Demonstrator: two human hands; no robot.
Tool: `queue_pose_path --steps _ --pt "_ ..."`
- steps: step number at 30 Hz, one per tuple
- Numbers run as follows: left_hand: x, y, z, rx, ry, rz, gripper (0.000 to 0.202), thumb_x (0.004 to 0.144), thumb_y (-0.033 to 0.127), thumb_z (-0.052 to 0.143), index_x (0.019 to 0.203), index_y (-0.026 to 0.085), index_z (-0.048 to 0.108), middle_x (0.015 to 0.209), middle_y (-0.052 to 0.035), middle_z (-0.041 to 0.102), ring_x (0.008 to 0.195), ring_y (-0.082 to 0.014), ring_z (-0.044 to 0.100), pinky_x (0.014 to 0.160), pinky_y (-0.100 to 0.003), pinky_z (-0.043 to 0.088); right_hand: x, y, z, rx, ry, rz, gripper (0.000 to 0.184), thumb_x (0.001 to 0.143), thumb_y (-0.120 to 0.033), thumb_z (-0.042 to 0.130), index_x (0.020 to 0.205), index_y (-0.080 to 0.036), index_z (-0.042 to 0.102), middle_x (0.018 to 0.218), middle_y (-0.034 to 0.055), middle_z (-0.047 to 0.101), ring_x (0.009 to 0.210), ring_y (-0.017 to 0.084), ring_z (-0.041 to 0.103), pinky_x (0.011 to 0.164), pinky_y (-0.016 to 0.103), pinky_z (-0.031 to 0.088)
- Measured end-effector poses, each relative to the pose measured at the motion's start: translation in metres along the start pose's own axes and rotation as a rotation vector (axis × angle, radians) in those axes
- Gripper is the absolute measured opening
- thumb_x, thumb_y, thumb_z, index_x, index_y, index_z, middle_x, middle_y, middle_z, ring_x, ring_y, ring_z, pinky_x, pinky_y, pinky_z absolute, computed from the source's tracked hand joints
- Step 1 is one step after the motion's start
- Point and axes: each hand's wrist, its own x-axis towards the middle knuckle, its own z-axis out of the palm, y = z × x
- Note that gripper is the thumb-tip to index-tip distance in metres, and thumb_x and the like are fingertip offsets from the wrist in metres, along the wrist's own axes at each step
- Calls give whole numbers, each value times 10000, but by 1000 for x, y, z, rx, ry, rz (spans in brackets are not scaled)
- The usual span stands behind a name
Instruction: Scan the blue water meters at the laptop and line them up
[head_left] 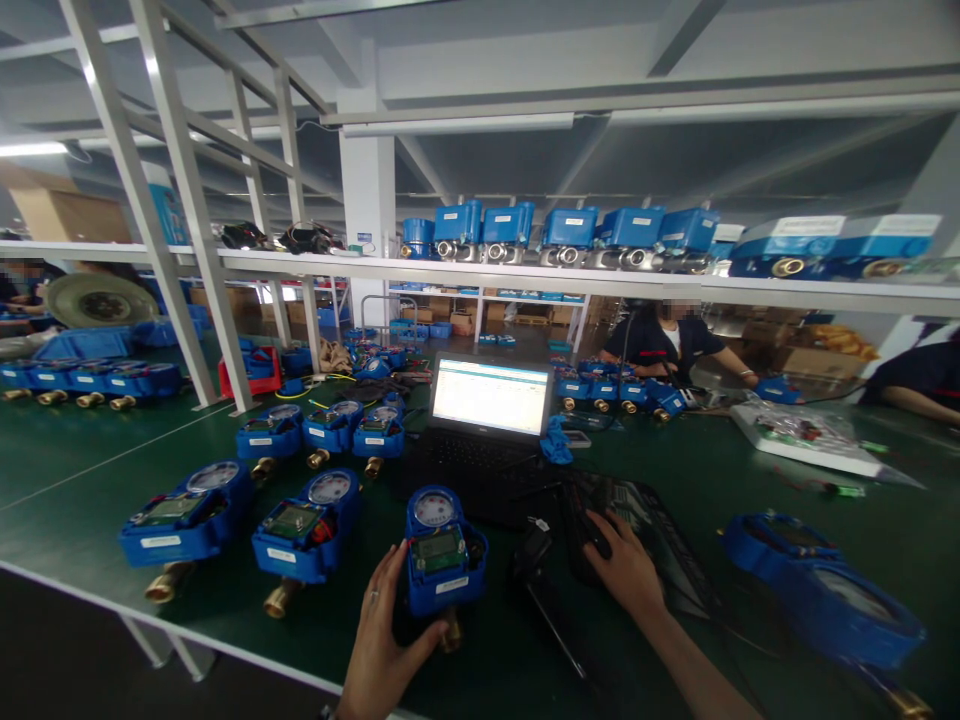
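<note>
A blue water meter point(442, 595) with a round dial and a small green-framed display sits on the green bench in front of me. My left hand point(386, 620) grips it, fingers along its left side and thumb at the brass fitting point(450, 632). To the right, my right hand point(622, 565) is curled over a black computer mouse point(595, 537). Between the two hands lies a black handheld scanner point(534, 560). Behind them stands an open laptop point(490, 395), its lit screen showing a table-like page too small to read.
Several similar meters point(300, 525) stand at left, and another meter point(825, 590) lies at right. A blue crumpled cloth point(556, 440) is beside the laptop. A shelf point(480, 270) carrying blue-boxed valves spans above. Across the bench sits a co-worker point(675, 340) near a white foam tray point(810, 445).
</note>
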Motion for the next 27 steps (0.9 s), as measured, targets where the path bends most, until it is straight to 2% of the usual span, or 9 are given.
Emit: queue_pose_path --steps 11,14,17,18,19,20,22,24,27 --pt "1 4 -1 -31 11 -12 771 824 432 616 1471 325 211 1526 -133 340 1424 -335 310 1139 -647 312 -2 -9 -10 -9 -45 47 527 849 -353 450 1356 -225 505 1451 122 435 1234 312 520 1009 485 464" --pt "0 3 -1 -46 13 -16 770 819 437 622 1468 330 222 1524 -127 347 1423 -335 315 1142 -635 315 -2 -14 -16 -8 44 13 530 823 -358 476 1323 -196 533 1435 139 440 1261 339 485 1030 515 435" --pt "1 3 -1 -41 9 -24 764 820 423 622 1466 326 226 1521 -123 353 1422 -328 318 1147 -627 313 -14 -38 -28 57 164 -89 479 825 -414 482 1232 -185 588 1343 136 525 1268 331 473 1057 509 408" --pt "1 4 -2 -38 3 -23 759 821 414 621 1463 320 229 1520 -126 355 1422 -326 318 1148 -627 312 -23 -50 -33 101 137 -106 466 842 -449 465 1208 -191 596 1290 130 565 1215 312 521 1027 484 439" --pt "1 5 -3 -36 -4 -23 753 821 404 622 1460 309 235 1518 -132 357 1421 -326 321 1149 -628 309 -33 -64 -38 148 56 -104 466 862 -489 440 1195 -203 597 1223 119 606 1121 284 585 967 447 485" --pt "2 7 -4 -34 -12 -26 749 818 394 626 1454 296 244 1516 -139 359 1418 -328 325 1149 -630 307 -44 -78 -42 183 -59 -70 479 879 -526 412 1202 -218 587 1190 106 624 1027 257 630 885 407 525" --pt "2 11 -7 -34 -23 -16 750 810 385 637 1443 269 253 1508 -155 365 1416 -330 329 1153 -630 302 -64 -103 -49 185 -246 -9 548 843 -568 469 1251 -211 546 1193 111 624 990 258 648 825 383 540" --pt "3 15 -9 -29 -21 4 749 810 388 638 1437 256 250 1497 -161 374 1416 -329 328 1154 -626 304 -79 -118 -53 136 -360 27 642 773 -492 582 1320 -169 489 1236 142 602 1047 290 635 856 397 529" --pt "4 18 -10 -18 -24 19 739 821 403 627 1436 258 244 1491 -161 375 1414 -328 329 1148 -629 314 -91 -123 -53 172 -413 69 647 723 -292 576 1338 -121 474 1241 162 605 1083 293 626 917 397 503"
